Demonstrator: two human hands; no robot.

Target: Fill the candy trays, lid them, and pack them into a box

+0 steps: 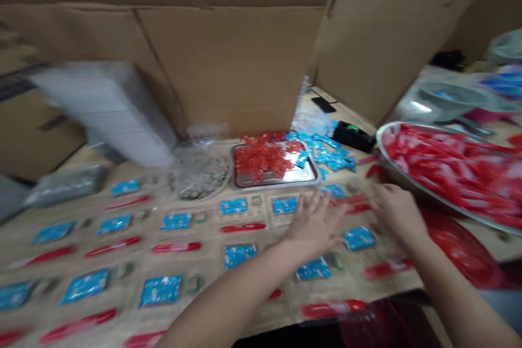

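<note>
My left hand (316,225) is over the rows of clear plastic trays, fingers spread, with nothing seen in them. Close to its fingertips lie a blue printed packet (285,205) and another blue packet (333,191). My right hand (395,211) is farther right, beside the big basin; its fingers are bent and smeared by motion. Just left of its fingertips is a slim red plastic piece (359,208), blurred, and whether the fingers touch it is unclear. A further blue packet (359,238) lies between my two forearms.
A metal basin (381,144) heaped with red-and-clear pieces stands at right. Behind the trays are a metal tray (277,186) of red crinkled packets, a bag of small pieces (199,176), blue packets (332,152) and a black tape dispenser (354,137). Cardboard walls (240,65) close the back.
</note>
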